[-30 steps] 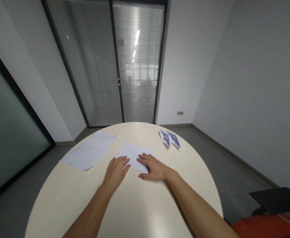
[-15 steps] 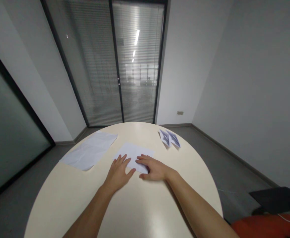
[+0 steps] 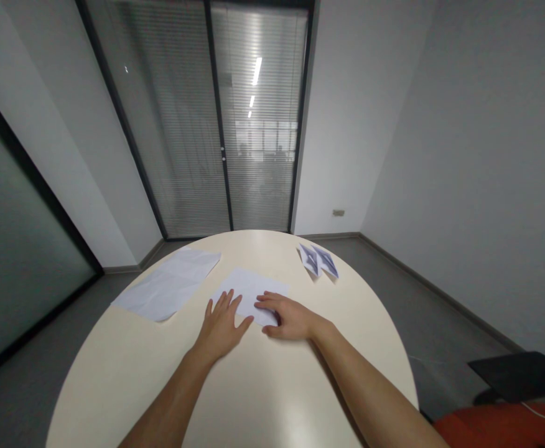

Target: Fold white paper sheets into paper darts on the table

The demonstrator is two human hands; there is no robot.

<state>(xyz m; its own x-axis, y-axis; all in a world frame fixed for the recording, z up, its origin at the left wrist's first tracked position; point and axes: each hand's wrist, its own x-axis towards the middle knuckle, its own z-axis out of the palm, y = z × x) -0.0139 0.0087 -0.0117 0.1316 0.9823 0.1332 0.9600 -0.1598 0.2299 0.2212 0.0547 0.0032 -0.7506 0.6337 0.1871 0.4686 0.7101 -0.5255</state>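
Centrally, a white sheet (image 3: 249, 283) lies on the pale round table (image 3: 249, 386), its near part beneath the two hands; whether it is one layer or folded we cannot tell. The left hand (image 3: 220, 326) rests with fingers splayed over the sheet's left part, thumb pointing toward the other hand; the right hand (image 3: 292, 316) arches over the near right part, its thumb away from its fingers. In both, then, the grip is apart, with nothing pinched that we can make out. We judge the step in hand to be steadying and smoothing the paper. The next move, in our reading, calls for even pressure from one hand, lest the sheet slide, and a free edge for the other to work. For comparison, we note a larger creased sheet (image 3: 170, 286) to the left and two folded paper pieces (image 3: 310, 261) at the far right.
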